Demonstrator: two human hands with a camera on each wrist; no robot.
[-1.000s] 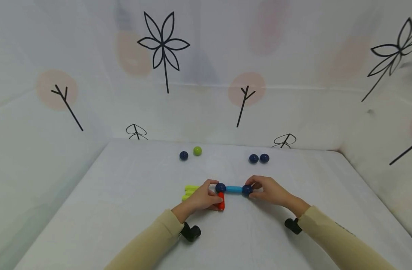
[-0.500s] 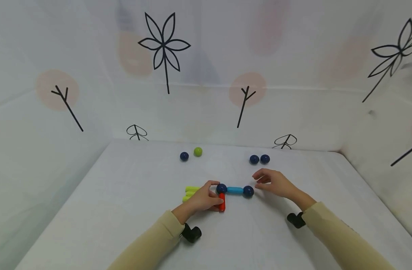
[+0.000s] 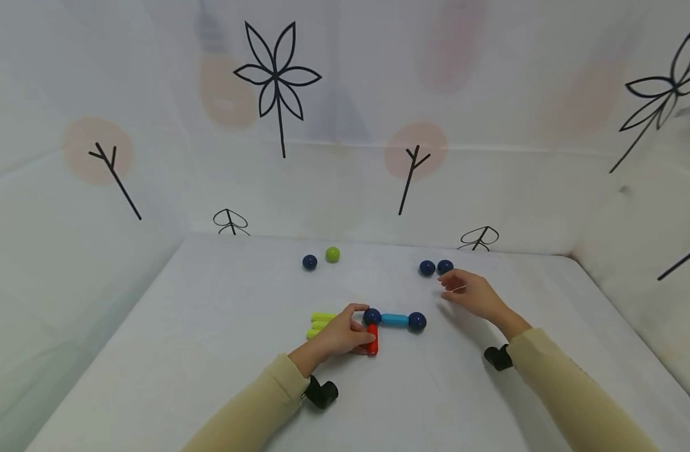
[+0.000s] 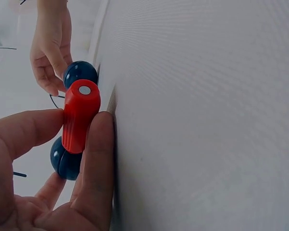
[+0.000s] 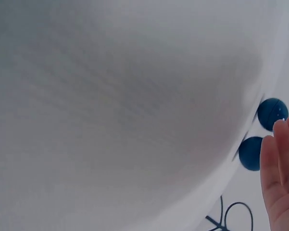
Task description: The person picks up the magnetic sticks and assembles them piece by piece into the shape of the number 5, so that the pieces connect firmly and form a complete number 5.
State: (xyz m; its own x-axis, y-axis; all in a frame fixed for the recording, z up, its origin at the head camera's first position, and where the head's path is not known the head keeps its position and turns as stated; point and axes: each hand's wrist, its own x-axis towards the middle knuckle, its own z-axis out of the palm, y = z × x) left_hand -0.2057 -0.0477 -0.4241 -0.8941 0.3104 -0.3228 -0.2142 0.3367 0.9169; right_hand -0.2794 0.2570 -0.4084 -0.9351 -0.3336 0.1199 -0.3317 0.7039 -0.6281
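Observation:
My left hand pinches a red magnetic rod between thumb and fingers, and another fingertip touches the dark blue ball at the rod's far end. From that ball a light blue rod runs right to a second dark blue ball. A round silver magnet shows in the red rod's near end in the left wrist view. My right hand holds nothing, fingers loosely bent, just short of two loose dark blue balls at the back right; its fingertips overlap one of them in the right wrist view.
Several yellow-green rods lie side by side left of my left hand, partly covered by it. Toward the back edge sit a dark blue ball and a green ball. A patterned cloth wall rises behind the white table.
My right hand has let go of the ball at the light blue rod's right end and moved back and right toward the two loose balls. My left hand keeps its grip on the red rod.

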